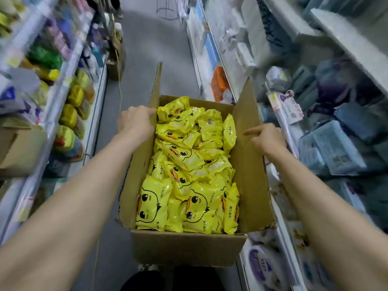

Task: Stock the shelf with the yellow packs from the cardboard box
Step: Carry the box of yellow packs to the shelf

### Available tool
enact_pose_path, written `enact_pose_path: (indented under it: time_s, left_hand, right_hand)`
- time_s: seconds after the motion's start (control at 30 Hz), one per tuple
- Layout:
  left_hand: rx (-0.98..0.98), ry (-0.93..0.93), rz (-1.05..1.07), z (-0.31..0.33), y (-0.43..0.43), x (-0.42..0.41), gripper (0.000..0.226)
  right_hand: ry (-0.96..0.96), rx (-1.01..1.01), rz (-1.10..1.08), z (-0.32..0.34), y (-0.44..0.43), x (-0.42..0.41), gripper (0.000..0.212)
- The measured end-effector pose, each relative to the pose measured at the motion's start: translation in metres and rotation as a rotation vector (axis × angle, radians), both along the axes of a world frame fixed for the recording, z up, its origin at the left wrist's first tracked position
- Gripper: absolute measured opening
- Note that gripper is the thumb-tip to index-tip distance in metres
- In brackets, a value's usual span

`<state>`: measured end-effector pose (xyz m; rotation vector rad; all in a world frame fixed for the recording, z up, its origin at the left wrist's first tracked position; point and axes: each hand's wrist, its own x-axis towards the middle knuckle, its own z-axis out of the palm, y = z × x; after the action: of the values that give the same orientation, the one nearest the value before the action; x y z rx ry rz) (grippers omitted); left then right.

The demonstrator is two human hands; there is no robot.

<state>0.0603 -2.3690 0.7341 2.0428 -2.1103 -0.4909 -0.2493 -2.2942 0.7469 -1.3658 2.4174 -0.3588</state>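
"Yellow packs [189, 175], how many are out of the cardboard box [184, 248] so far?"

"None that I can make out. They fill the box from its 6 o'clock end to its 12 o'clock end, heaped loosely on one another almost to the rim. I'd judge the stocking hasn't begun."

"And where is the box?"

"In the middle of the aisle floor [147, 49], lengthways, right in front of the person. Its two long flaps stand up."

"What are the hands doing?"

"The left hand [136, 122] is at about 10 o'clock of the box, its fingers [151, 111] curled over the top edge of the left flap [142, 164]. The right hand [267, 139] is at about 2 o'clock and grips the outer edge of the right flap [249, 164], with one finger laid along the inner face. Neither touches a pack."

"So this is the opening step?"

"That's my reading: spreading or steadying the flaps to get at the contents. Everything else is left to do, meaning every pack lifted out and placed."

"Placed where?"

"I can't tell. The right-hand shelving [346, 45] at 3 o'clock carries blue packs [327, 148], and the left-hand shelving [63, 85] at 9 o'clock carries mixed goods. Both are blurred, and I can't pick out a gap meant for these."
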Motion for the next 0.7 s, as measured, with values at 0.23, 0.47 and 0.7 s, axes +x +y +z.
enact_pose_path:
  time_s: [0.23,0.47,0.7]
  left_hand:
    - [-0.013,0.007,0.067,0.002,-0.128,-0.045,0.069]
    - [0.047,0.064,0.178,-0.034,-0.205,-0.091,0.075]
    - [0.171,0.091,0.224,-0.101,-0.255,-0.131,0.078]
  right_hand:
    - [0.033,-0.002,0.088,0.0,-0.154,-0.063,0.042]
    - [0.087,0.026,0.135,-0.031,-0.259,-0.109,0.042]
    - [0.113,0.136,0.099,-0.095,-0.309,-0.134,0.037]
